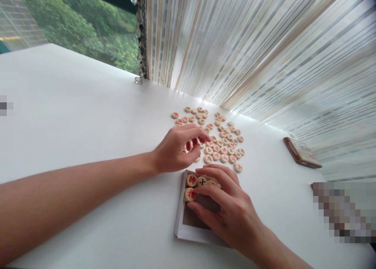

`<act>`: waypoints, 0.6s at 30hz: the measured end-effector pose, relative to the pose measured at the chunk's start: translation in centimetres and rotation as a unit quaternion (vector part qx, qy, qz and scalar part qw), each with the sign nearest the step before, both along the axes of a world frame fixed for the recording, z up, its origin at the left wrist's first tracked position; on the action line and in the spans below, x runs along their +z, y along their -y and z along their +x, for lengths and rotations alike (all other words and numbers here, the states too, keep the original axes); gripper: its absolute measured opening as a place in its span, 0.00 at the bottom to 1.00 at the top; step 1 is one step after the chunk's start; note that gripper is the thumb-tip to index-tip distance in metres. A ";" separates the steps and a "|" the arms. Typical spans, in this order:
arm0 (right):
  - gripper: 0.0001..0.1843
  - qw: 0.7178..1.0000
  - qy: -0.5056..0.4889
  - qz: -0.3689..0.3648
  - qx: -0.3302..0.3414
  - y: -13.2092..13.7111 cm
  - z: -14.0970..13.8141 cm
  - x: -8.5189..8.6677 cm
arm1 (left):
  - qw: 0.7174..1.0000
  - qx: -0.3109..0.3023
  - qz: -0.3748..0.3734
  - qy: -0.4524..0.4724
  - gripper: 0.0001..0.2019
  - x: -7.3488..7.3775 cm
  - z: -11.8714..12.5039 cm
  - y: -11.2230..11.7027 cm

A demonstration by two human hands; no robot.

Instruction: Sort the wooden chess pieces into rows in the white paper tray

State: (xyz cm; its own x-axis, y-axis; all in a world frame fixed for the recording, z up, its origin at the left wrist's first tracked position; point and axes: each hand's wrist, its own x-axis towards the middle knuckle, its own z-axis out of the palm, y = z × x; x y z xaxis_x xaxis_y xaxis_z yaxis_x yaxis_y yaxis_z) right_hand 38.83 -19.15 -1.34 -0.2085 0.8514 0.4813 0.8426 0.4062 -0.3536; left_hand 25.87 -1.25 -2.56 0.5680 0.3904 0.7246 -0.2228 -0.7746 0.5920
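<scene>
Several round wooden chess pieces (219, 139) with red and black characters lie scattered on the white table (73, 112). My left hand (176, 147) reaches over their near edge, fingers curled in a pinch on one of the pieces. A shallow white box (183, 222) lies in front of me with three pieces (191, 180) lined up at its far end. My right hand (226, 206) rests over the box, fingers spread flat on the pieces inside and covering much of the tray.
A striped curtain (264, 53) hangs along the table's far right edge, with a window showing trees at the far left. A brown box lid (302, 152) lies at the right near the curtain. A blurred patch sits at the right edge.
</scene>
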 end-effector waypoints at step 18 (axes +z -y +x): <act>0.07 1.000 -0.013 0.011 -0.001 0.2 0.7 0.5 | 1.000 0.005 0.000 0.002 0.14 -0.1 0.1 0.0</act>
State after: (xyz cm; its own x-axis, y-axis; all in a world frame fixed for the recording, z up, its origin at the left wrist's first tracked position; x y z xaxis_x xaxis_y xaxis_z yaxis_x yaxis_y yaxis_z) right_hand 39.50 -19.30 -0.79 -0.1940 0.8408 0.5054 0.8344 0.4124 -0.3658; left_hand 25.96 -1.21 -2.67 0.5615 0.3956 0.7268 -0.2176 -0.7769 0.5909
